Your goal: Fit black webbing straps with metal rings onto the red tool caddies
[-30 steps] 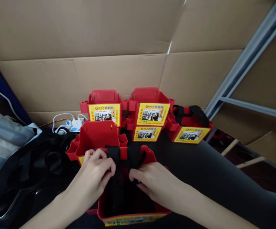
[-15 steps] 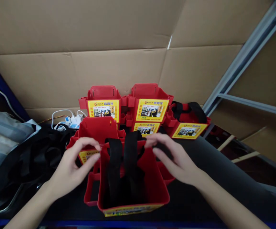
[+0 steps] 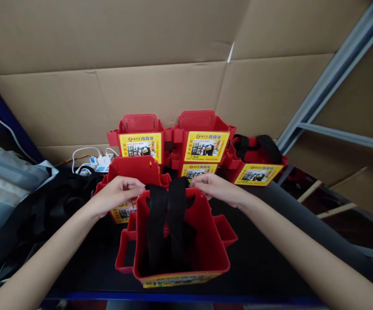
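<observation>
A red plastic tool box [image 3: 205, 232] stands in front of me, its open top toward me. A black webbing strap [image 3: 176, 211] loops over its back wall and hangs down inside. My left hand [image 3: 120, 193] is closed at the back left corner, its fingertips at the strap's left edge behind the wall. Opposite it, my right hand [image 3: 217, 189] pinches near the strap's right edge, just behind the rim. The back wall partly hides what lies between the fingers. Another red tool box [image 3: 131, 170] stands directly behind my left hand.
Red tool boxes with yellow labels [image 3: 207, 146] stand stacked along the cardboard wall [image 3: 160, 90]. One box at right [image 3: 257, 172] has a black strap inside. Black straps [image 3: 57, 206] lie heaped at left, near a white power strip [image 3: 100, 165]. A metal frame [image 3: 322, 73] rises at right.
Both hands have moved in to the back rim of the front box. Their fingers, apart before, have closed beside the strap. The box has stayed nearly in place.
</observation>
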`<state>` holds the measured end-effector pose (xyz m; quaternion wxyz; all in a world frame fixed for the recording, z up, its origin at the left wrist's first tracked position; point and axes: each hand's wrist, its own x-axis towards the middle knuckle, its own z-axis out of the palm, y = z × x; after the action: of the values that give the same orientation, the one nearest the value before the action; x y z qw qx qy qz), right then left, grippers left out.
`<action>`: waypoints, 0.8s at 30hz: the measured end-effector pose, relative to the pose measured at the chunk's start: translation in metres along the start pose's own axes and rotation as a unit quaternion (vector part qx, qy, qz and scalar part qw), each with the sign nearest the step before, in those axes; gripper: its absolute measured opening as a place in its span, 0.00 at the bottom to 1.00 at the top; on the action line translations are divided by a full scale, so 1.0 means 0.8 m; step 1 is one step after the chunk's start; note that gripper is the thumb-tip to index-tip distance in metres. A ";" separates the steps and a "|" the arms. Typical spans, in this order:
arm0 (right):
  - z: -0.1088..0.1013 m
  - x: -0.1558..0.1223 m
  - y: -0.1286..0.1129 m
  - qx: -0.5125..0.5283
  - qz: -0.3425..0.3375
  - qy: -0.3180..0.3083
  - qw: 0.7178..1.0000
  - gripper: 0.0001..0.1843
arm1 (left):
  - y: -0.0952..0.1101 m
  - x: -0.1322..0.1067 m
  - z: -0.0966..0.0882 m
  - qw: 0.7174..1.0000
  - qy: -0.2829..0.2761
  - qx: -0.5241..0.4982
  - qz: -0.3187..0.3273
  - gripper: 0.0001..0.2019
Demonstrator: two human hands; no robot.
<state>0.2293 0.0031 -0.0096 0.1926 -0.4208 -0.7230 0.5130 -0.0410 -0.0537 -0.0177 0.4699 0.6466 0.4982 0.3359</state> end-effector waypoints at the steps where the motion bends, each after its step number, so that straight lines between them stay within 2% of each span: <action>1: 0.004 0.001 0.001 -0.002 -0.004 0.021 1.000 0.12 | -0.001 0.000 0.002 1.000 0.013 0.017 0.008 0.09; 5: 0.015 0.006 0.005 -0.040 -0.039 0.096 0.994 0.14 | -0.005 0.003 0.010 0.994 0.082 0.071 0.027 0.06; 9: 0.013 0.015 0.009 -0.127 -0.084 0.100 0.983 0.11 | -0.006 0.004 0.013 0.981 0.120 0.138 0.062 0.06; 14: 0.005 0.025 0.007 -0.164 -0.113 0.071 0.977 0.12 | 0.004 0.007 0.012 0.970 0.110 0.201 0.075 0.08; 16: 0.003 0.019 0.003 -0.188 -0.123 0.063 0.972 0.14 | 0.011 0.002 0.010 0.970 0.086 0.209 0.085 0.09; 18: 0.004 -0.001 -0.002 -0.219 -0.134 0.094 0.962 0.16 | 0.014 -0.013 0.009 0.969 0.093 0.210 0.090 0.11; 20: 0.012 -0.034 -0.007 -0.258 -0.161 0.190 0.934 0.13 | 0.009 -0.040 0.010 0.957 0.160 0.221 0.101 0.13; 21: 0.020 -0.053 -0.008 -0.284 -0.187 0.245 0.908 0.12 | 0.003 -0.056 0.014 0.943 0.211 0.231 0.115 0.13; 22: 0.031 -0.072 -0.007 -0.318 -0.220 0.305 0.871 0.12 | -0.006 -0.073 0.019 0.926 0.247 0.252 0.132 0.13; 23: 0.044 -0.090 -0.004 -0.362 -0.252 0.302 0.845 0.12 | -0.017 -0.089 0.025 0.913 0.259 0.275 0.151 0.12; 24: 0.060 -0.104 0.000 -0.407 -0.307 0.254 0.822 0.12 | -0.029 -0.103 0.033 0.908 0.252 0.292 0.163 0.12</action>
<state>0.2429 -0.0917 -0.0160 0.3277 -0.3324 -0.8835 -0.0385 -0.0475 -0.1383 -0.0455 0.0574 0.7213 0.5634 0.3989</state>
